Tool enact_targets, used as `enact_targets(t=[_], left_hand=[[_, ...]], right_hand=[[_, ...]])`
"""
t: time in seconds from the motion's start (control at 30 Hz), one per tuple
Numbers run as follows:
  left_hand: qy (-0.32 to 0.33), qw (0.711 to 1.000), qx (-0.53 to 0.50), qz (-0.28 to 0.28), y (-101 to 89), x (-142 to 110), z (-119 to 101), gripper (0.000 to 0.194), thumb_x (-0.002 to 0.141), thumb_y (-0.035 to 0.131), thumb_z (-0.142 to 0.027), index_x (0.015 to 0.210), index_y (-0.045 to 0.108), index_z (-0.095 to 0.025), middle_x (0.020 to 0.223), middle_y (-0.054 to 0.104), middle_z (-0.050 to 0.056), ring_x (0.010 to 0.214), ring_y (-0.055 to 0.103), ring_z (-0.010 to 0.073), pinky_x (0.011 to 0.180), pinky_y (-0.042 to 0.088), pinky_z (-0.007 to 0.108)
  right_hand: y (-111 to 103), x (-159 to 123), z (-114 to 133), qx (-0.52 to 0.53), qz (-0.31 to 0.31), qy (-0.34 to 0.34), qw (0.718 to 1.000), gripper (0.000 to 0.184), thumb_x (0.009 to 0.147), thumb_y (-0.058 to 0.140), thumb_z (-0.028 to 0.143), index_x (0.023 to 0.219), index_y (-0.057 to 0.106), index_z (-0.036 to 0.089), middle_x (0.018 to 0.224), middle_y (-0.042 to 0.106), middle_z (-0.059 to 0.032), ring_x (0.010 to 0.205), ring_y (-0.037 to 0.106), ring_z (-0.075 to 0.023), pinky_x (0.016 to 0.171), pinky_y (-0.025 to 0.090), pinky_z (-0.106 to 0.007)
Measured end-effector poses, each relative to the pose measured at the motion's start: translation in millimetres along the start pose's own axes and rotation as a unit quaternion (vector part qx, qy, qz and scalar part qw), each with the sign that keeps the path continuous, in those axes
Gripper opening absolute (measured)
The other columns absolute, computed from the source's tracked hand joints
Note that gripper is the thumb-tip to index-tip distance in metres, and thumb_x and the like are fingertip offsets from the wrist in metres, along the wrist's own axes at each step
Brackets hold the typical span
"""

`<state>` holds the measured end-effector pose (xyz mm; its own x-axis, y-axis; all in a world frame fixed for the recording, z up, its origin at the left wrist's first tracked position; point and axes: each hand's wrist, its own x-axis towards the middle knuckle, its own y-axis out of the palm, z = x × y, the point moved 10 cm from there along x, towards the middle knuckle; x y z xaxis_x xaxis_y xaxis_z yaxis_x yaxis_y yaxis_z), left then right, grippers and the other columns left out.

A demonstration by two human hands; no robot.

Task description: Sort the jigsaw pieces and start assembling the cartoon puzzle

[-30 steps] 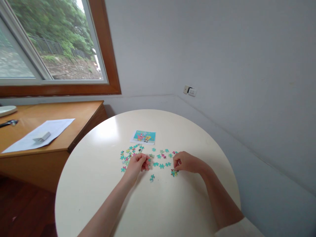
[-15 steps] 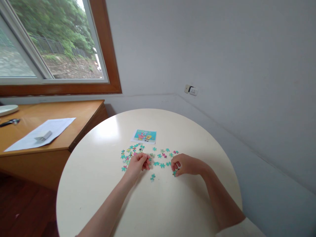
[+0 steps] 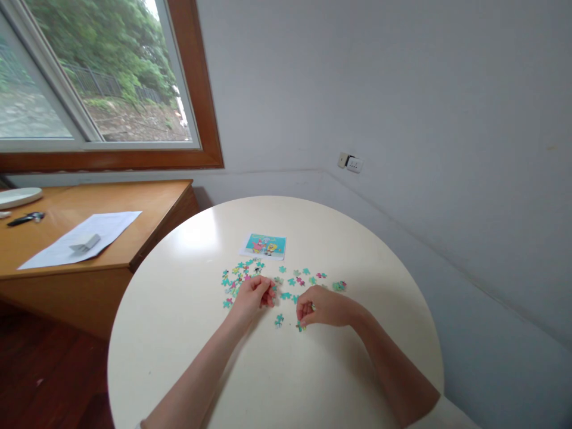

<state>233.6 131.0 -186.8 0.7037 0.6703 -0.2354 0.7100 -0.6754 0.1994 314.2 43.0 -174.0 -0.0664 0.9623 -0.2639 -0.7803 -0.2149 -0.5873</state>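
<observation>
Just one camera here, head-worn: it looks forward and down, from close over the round, glossy cream-white worktop (image 3: pixel 277 375), facing the plain pale-grey wall (image 3: pixel 402 89) farther off.

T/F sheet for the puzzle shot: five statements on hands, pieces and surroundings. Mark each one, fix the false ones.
1. The right hand has a puzzle piece at its fingertips. True.
2. The picture card lies between the person and the loose pieces. False: it lies beyond them, farther from the person.
3. The left hand lies flat with its fingers spread. False: its fingers are curled in.
4. The round table has a pale top. True.
5. The white paper lies on the round table. False: it lies on the wooden desk to the left.
</observation>
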Motion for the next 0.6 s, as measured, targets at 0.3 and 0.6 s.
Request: enact_targets(t=[0.3, 0.6], left_hand=[[-0.001, 1.000, -0.002, -0.002, -0.2, 0, 1, 0.029, 0.062, 0.064, -0.041, 0.065, 0.053, -0.014, 0.052, 0.055, -0.003, 0.042, 0.048, 0.0065, 0.044, 0.030, 0.018], [-0.001, 1.000, 0.008, 0.000, -0.9, 0, 1, 0.031, 0.062, 0.064, -0.043, 0.065, 0.053, -0.014, 0.053, 0.055, -0.002, 0.044, 0.049, 0.0070, 0.045, 0.031, 0.019]], right_hand=[[-4, 1, 2, -0.007, -0.028, -0.009, 1.000, 0.019, 0.061, 0.070, 0.030, 0.060, 0.059, 0.015, 0.054, 0.057, 0.0019, 0.053, 0.053, -0.0109, 0.048, 0.035, -0.020], [-70, -43, -68, -0.068, -0.107, 0.147, 0.981, 0.012, 0.059, 0.065, 0.025, 0.061, 0.061, 0.015, 0.055, 0.057, 0.0008, 0.054, 0.051, -0.0122, 0.050, 0.035, -0.023]])
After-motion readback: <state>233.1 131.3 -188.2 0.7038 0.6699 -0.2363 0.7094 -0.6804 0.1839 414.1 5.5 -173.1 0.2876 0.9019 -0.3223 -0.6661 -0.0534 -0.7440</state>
